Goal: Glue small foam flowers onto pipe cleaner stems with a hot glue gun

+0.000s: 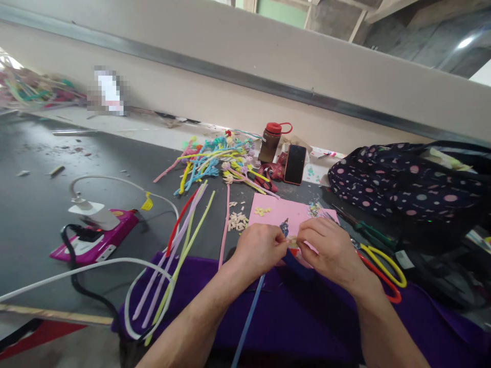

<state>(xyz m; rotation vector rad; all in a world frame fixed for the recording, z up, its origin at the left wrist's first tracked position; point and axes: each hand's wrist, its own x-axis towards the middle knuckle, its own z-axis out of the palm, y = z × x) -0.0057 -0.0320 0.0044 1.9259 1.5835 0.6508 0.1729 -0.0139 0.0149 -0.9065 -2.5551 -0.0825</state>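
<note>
My left hand (263, 249) and my right hand (329, 250) meet over a pink sheet (264, 204), both closed in a pinch. A small pale piece (292, 240) shows between the fingertips; its kind is too small to make out. Just below it is a bit of orange. From beneath my left hand a blue strip (248, 319) runs down towards me; whether I hold it cannot be seen. Little yellow pieces (262, 210) and a pile of tiny multicoloured bits (315, 208) lie on the sheet. Cream pieces (238, 221) are scattered to its left.
Fuzzy coloured stems (187, 240) lie left, with a heaped bunch (215, 158) behind. A bottle (270, 140) and phone (295, 163) stand at the back. Scissors (383, 266) and a patterned bag (406, 189) are right. A magenta power strip (125, 225) trails cables on the left.
</note>
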